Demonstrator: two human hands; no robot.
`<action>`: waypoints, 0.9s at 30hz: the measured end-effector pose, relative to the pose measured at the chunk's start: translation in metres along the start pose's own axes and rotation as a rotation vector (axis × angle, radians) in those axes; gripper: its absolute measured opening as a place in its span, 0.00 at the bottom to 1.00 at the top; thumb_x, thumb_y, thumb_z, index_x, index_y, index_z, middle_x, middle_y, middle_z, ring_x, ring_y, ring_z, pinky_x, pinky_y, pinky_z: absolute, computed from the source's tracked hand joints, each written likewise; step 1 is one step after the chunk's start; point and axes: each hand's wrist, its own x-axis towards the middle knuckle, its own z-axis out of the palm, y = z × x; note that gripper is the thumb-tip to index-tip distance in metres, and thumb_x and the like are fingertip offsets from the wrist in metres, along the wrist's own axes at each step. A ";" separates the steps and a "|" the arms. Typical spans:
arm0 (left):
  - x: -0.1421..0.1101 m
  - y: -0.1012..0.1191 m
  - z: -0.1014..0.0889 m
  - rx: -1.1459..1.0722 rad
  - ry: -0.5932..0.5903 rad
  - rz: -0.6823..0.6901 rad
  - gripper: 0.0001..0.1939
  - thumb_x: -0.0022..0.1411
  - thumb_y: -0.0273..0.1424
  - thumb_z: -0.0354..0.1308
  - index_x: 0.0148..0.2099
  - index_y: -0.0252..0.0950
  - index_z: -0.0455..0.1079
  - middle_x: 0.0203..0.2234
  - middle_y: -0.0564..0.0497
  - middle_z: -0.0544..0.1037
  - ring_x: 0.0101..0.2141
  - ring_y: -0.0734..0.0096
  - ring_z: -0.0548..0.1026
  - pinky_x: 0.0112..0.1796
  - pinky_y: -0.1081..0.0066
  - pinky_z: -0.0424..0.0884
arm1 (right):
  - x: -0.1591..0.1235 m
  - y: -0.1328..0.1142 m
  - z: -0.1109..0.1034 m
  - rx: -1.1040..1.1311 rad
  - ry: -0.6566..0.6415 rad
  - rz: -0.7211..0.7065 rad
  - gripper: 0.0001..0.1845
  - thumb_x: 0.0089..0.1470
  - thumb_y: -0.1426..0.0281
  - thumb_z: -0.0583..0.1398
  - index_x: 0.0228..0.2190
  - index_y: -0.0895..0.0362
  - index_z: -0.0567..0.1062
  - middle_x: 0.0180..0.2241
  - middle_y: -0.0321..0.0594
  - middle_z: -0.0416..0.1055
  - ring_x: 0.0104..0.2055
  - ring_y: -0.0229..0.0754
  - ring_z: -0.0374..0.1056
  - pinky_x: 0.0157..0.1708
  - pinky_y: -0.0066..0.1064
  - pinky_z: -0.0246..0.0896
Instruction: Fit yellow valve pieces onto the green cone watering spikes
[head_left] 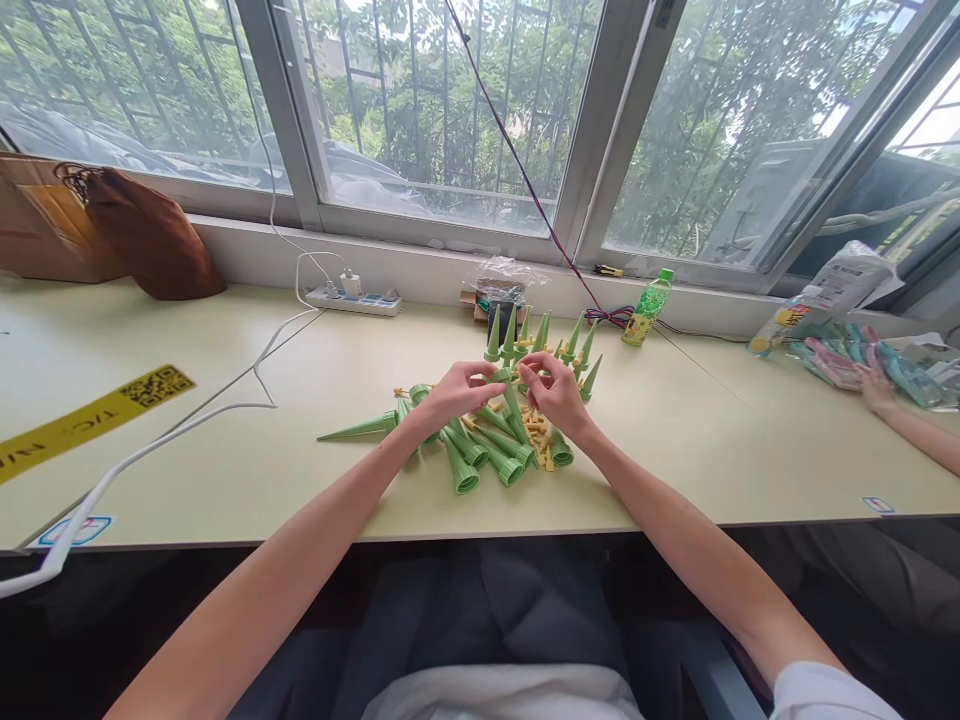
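My left hand (461, 390) is closed on a green plastic watering spike (511, 402), its wide ribbed end up and its tip pointing down. Close beside it, my right hand (556, 392) is pinched at the spike's top; what lies between those fingertips is too small to make out. Below both hands is a heap of loose green spikes (504, 462), with small yellow plastic pieces (537, 432) at its right. Behind my hands several green spikes (587, 378) stand tip up, some with yellow pieces fitted near their bases.
A green-labelled bottle (646, 310) and a power strip (356, 300) stand along the window side. A white cable (262, 375) crosses the table's left. A brown bag (154, 235) sits back left. Another person's hand (876, 385) touches packaged items (832, 358) at right.
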 end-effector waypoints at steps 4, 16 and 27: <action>-0.002 0.004 0.002 0.032 -0.030 -0.005 0.19 0.52 0.41 0.66 0.41 0.34 0.71 0.18 0.56 0.66 0.19 0.77 0.63 0.18 0.76 0.54 | 0.000 0.001 0.000 -0.025 0.025 -0.002 0.18 0.56 0.52 0.60 0.35 0.55 0.70 0.26 0.35 0.66 0.17 0.33 0.62 0.15 0.28 0.55; -0.004 0.008 0.003 0.012 -0.047 0.022 0.19 0.52 0.40 0.65 0.43 0.34 0.72 0.22 0.53 0.69 0.21 0.76 0.64 0.19 0.75 0.59 | 0.001 0.000 0.001 -0.051 0.039 -0.005 0.17 0.55 0.53 0.60 0.32 0.55 0.71 0.24 0.35 0.67 0.20 0.35 0.62 0.17 0.28 0.57; -0.002 0.009 0.003 -0.038 0.042 0.072 0.15 0.51 0.39 0.66 0.36 0.34 0.72 0.21 0.55 0.69 0.19 0.78 0.65 0.20 0.76 0.60 | -0.001 -0.001 0.000 -0.059 -0.016 -0.027 0.21 0.57 0.50 0.57 0.39 0.55 0.69 0.30 0.37 0.69 0.21 0.34 0.64 0.20 0.27 0.60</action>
